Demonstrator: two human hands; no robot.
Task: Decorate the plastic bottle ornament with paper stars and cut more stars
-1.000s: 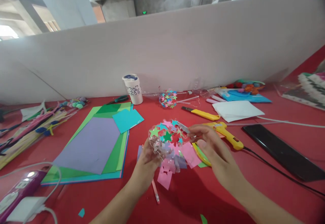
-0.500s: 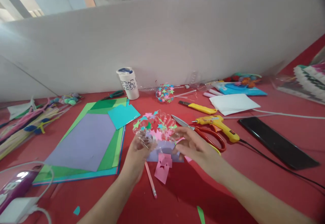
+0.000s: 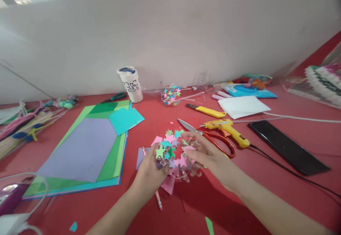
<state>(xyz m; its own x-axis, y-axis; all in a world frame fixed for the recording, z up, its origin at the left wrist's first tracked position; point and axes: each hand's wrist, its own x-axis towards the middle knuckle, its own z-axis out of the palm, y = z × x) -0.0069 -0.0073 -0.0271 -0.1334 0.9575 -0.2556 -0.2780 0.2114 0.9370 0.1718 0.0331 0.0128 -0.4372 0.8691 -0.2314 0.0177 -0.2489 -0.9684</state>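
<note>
Far to the left of the left hand, a big purple sheet lies on a pile of paper. Past that hand, up and a bit left, stands a white cup. The left hand is half curled around the left side of a clear ball with paper stars on it. Its fingertips are hidden. Under this hand a pink pencil pokes out.

The ball sits between the 2 hands, above some pink paper. The right hand is bent, a little open, with fingers and thumb on the ball's right side. It looks like it has a light hold.

About 1 second ago, the right hand had the scissors. Now they lie just past it, so both hands can work on the ball. Farther right of that hand are a yellow glue gun and a black phone.
</note>
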